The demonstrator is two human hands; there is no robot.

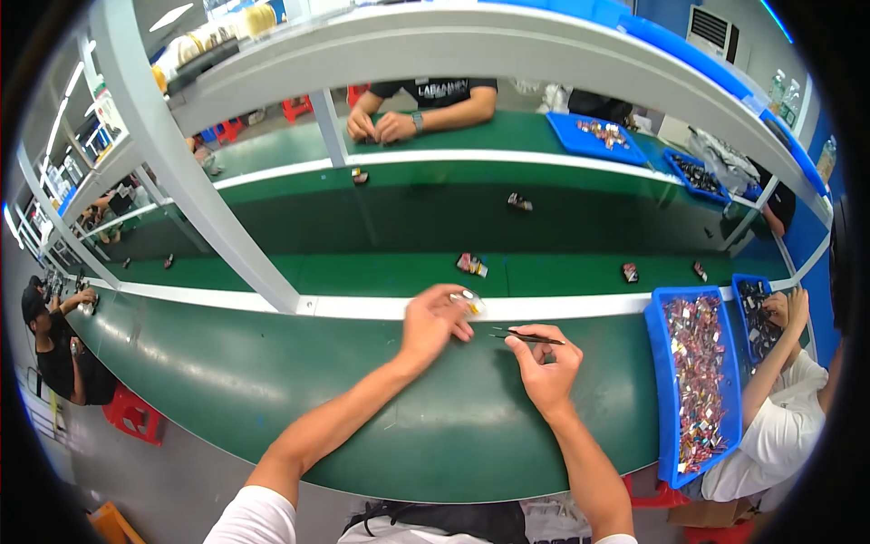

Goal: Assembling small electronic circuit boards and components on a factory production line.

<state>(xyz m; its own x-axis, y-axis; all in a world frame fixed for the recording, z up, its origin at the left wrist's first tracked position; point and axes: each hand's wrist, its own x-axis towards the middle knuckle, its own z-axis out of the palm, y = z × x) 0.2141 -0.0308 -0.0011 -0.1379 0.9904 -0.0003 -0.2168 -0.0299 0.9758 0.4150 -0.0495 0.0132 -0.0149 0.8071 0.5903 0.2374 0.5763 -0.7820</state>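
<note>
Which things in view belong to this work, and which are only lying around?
Likely in the work:
- small pale-and-yellow part, blurred, in left hand
- thin black tweezers in right hand
- long blue plastic tray of small red-and-silver parts

Likely only around:
- clear plastic bottles, upper right
- red plastic stool

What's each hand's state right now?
Left hand: closed on a small blurred part.
Right hand: closed, holding black tweezers.

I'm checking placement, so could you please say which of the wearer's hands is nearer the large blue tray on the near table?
Right: the right hand, holding tweezers, is left of the tray, with table between; the left hand is farther left, by the white rail.
</note>
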